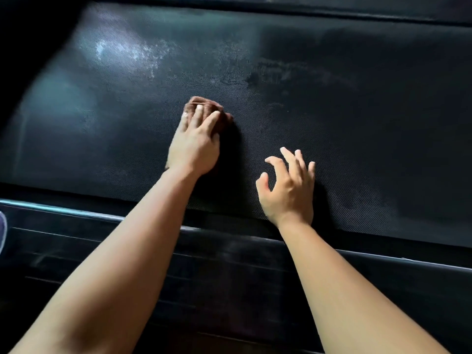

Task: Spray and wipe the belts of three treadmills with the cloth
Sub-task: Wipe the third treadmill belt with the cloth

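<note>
Left hand (pixel 194 146) is flat on the crumpled brown cloth (pixel 204 101), fingers stretched over it and pressing it onto the black textured treadmill belt (pixel 344 118). The cloth bunches out just past the fingertips, mid-belt. Right hand (pixel 288 185) sits to the right and nearer, fingers spread and loosely bent, holding nothing. The near dark side rail with its silvery edge (pixel 76 213) runs under both forearms. There's broad belt to the right, whitish hazy smears (pixel 120 49) at far left, and the far dark rail (pixel 281 8) beyond.
</note>
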Action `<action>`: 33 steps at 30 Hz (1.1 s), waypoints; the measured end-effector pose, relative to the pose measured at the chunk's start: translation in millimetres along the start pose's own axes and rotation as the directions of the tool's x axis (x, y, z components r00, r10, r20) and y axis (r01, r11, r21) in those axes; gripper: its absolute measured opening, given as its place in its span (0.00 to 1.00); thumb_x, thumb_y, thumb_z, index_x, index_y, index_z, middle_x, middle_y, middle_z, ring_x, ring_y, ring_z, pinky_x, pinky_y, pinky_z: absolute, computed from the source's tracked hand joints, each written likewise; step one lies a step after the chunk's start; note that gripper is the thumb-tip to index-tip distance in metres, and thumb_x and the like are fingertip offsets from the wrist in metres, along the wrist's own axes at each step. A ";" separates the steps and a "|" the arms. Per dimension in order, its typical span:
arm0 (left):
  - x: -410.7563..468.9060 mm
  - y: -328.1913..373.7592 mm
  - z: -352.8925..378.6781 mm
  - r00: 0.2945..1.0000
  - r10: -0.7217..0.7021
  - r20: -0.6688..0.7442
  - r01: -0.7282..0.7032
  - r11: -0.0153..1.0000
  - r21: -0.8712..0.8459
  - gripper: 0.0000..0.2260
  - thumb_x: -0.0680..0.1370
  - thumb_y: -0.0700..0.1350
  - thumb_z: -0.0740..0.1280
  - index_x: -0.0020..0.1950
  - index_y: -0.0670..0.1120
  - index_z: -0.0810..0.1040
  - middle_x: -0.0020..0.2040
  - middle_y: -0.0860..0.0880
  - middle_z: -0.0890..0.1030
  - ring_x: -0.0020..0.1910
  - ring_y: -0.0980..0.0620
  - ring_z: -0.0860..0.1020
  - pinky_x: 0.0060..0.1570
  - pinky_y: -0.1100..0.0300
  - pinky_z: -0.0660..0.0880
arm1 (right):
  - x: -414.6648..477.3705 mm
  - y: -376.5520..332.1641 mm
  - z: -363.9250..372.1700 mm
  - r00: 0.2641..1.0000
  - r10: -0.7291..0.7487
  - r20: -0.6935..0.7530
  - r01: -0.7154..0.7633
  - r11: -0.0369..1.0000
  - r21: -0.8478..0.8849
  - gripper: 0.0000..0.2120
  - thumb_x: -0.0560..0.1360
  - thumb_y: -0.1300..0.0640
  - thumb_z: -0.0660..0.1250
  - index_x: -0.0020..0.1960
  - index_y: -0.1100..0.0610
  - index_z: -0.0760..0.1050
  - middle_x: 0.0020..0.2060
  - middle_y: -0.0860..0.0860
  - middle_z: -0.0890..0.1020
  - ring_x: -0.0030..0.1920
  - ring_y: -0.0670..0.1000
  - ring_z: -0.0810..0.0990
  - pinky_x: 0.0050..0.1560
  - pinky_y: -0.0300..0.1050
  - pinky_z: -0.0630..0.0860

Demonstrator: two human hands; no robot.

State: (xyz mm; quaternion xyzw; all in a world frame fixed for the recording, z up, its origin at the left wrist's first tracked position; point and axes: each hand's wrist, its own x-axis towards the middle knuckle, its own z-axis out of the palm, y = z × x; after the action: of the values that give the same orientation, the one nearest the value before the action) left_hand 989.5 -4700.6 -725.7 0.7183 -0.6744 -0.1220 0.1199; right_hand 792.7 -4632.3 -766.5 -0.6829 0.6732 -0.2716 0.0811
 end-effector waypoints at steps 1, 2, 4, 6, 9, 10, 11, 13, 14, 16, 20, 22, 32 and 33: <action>-1.4 10.0 3.4 0.998 0.062 0.016 -0.062 0.998 0.005 0.25 0.82 0.47 0.61 0.80 0.52 0.63 0.82 0.42 0.56 0.82 0.43 0.49 0.80 0.54 0.42 | 0.3 1.1 -1.6 1.000 0.006 -0.008 -0.006 1.000 0.030 0.18 0.74 0.49 0.59 0.59 0.53 0.79 0.68 0.55 0.75 0.74 0.62 0.66 0.75 0.65 0.55; -5.2 17.0 6.9 0.991 0.129 0.037 -0.130 0.991 0.013 0.25 0.82 0.47 0.60 0.80 0.51 0.63 0.82 0.41 0.57 0.82 0.43 0.50 0.80 0.53 0.43 | 0.2 2.1 -4.4 1.000 0.011 -0.008 -0.011 0.998 0.058 0.18 0.74 0.49 0.59 0.58 0.54 0.80 0.68 0.55 0.75 0.73 0.62 0.67 0.75 0.65 0.56; -17.9 22.4 12.5 0.966 0.248 0.075 -0.251 0.967 0.038 0.26 0.80 0.49 0.57 0.79 0.49 0.66 0.81 0.40 0.60 0.82 0.43 0.53 0.80 0.50 0.47 | -0.5 5.9 -13.0 1.000 0.007 0.018 -0.009 0.996 0.084 0.19 0.73 0.48 0.58 0.57 0.54 0.80 0.68 0.55 0.75 0.73 0.62 0.66 0.75 0.65 0.56; -34.1 17.8 13.1 0.937 0.332 0.110 -0.338 0.940 0.041 0.27 0.79 0.52 0.55 0.78 0.49 0.68 0.80 0.40 0.62 0.81 0.42 0.55 0.80 0.48 0.51 | -1.2 16.9 -23.8 0.999 -0.016 0.052 0.013 0.999 0.047 0.19 0.73 0.47 0.59 0.59 0.53 0.79 0.69 0.55 0.75 0.74 0.62 0.66 0.75 0.64 0.55; -57.5 -5.6 9.3 0.912 0.387 0.136 -0.396 0.917 0.046 0.26 0.79 0.52 0.55 0.77 0.49 0.69 0.79 0.41 0.65 0.80 0.42 0.58 0.78 0.44 0.57 | -2.0 45.4 -41.0 0.994 -0.043 0.098 0.048 0.997 -0.054 0.22 0.74 0.45 0.59 0.62 0.52 0.77 0.71 0.55 0.73 0.75 0.62 0.64 0.75 0.66 0.54; -62.7 -16.1 6.4 0.922 0.365 0.132 -0.374 0.926 0.051 0.26 0.79 0.52 0.56 0.77 0.49 0.69 0.79 0.41 0.65 0.80 0.41 0.59 0.78 0.43 0.58 | -2.6 55.0 -46.4 0.992 -0.043 0.120 0.054 0.994 -0.091 0.23 0.74 0.43 0.58 0.64 0.52 0.76 0.72 0.55 0.72 0.75 0.62 0.63 0.75 0.66 0.53; -65.9 -26.8 2.9 0.939 0.321 0.123 -0.329 0.943 0.056 0.26 0.79 0.53 0.55 0.78 0.50 0.68 0.79 0.41 0.64 0.80 0.41 0.59 0.77 0.42 0.58 | -3.8 63.5 -51.4 0.989 -0.037 0.144 0.055 0.991 -0.125 0.24 0.74 0.42 0.57 0.66 0.52 0.75 0.73 0.55 0.70 0.76 0.61 0.62 0.76 0.66 0.53; -65.4 -41.2 -5.0 0.975 0.205 0.091 -0.211 0.975 0.063 0.27 0.79 0.53 0.55 0.79 0.51 0.66 0.80 0.42 0.62 0.81 0.42 0.58 0.79 0.44 0.54 | -7.1 77.3 -59.7 0.982 -0.018 0.187 0.052 0.983 -0.178 0.28 0.75 0.41 0.55 0.70 0.51 0.71 0.76 0.55 0.66 0.77 0.61 0.59 0.76 0.65 0.50; -62.3 -44.8 -7.2 0.987 0.149 0.065 -0.153 0.986 0.065 0.27 0.79 0.52 0.56 0.79 0.51 0.65 0.81 0.42 0.61 0.81 0.43 0.56 0.80 0.47 0.51 | -9.3 82.8 -63.0 0.979 -0.007 0.205 0.049 0.978 -0.202 0.30 0.75 0.40 0.54 0.72 0.51 0.69 0.77 0.55 0.64 0.78 0.60 0.57 0.77 0.64 0.49; -51.5 -42.8 -8.8 0.998 0.051 0.023 -0.052 0.997 0.056 0.25 0.81 0.48 0.60 0.80 0.51 0.65 0.81 0.41 0.59 0.81 0.44 0.54 0.80 0.52 0.47 | -11.9 91.7 -67.1 0.972 0.014 0.233 0.044 0.969 -0.243 0.32 0.76 0.38 0.51 0.76 0.50 0.65 0.79 0.54 0.60 0.79 0.59 0.54 0.77 0.64 0.47; -28.2 -10.1 -3.8 0.998 -0.057 -0.037 0.057 0.998 0.020 0.26 0.82 0.45 0.61 0.81 0.52 0.61 0.83 0.44 0.55 0.82 0.44 0.49 0.80 0.56 0.43 | -9.6 92.6 -65.9 0.963 0.066 0.260 0.008 0.962 -0.273 0.34 0.75 0.35 0.47 0.78 0.48 0.61 0.80 0.53 0.56 0.80 0.57 0.51 0.77 0.63 0.44; -18.0 14.1 2.9 0.999 -0.019 -0.031 0.020 1.000 0.021 0.26 0.82 0.44 0.60 0.81 0.49 0.61 0.82 0.42 0.54 0.82 0.45 0.48 0.80 0.55 0.42 | -9.4 91.4 -64.1 0.962 0.077 0.262 0.000 0.959 -0.285 0.34 0.75 0.35 0.47 0.78 0.47 0.59 0.80 0.52 0.54 0.80 0.56 0.49 0.77 0.62 0.43; -60.5 107.9 51.5 0.911 0.388 0.140 -0.398 0.916 0.054 0.28 0.77 0.50 0.52 0.78 0.50 0.68 0.80 0.40 0.62 0.80 0.38 0.58 0.77 0.42 0.58 | -6.3 91.3 -63.7 0.955 0.118 0.271 -0.027 0.948 -0.318 0.37 0.72 0.34 0.45 0.79 0.45 0.56 0.81 0.49 0.52 0.80 0.54 0.47 0.78 0.60 0.42; -68.4 99.0 51.2 0.906 0.393 0.157 -0.404 0.914 0.044 0.28 0.77 0.51 0.53 0.78 0.51 0.67 0.80 0.40 0.63 0.80 0.38 0.59 0.76 0.42 0.59 | -6.4 91.1 -63.4 0.958 0.115 0.263 -0.029 0.950 -0.312 0.36 0.72 0.35 0.46 0.79 0.45 0.57 0.80 0.49 0.53 0.80 0.54 0.48 0.78 0.60 0.42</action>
State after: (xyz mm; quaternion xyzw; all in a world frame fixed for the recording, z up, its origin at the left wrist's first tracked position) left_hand 875.1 -4638.8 -739.6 0.5585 -0.8180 -0.1213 0.0656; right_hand 682.8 -4617.3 -758.4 -0.6933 0.7136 -0.0625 0.0784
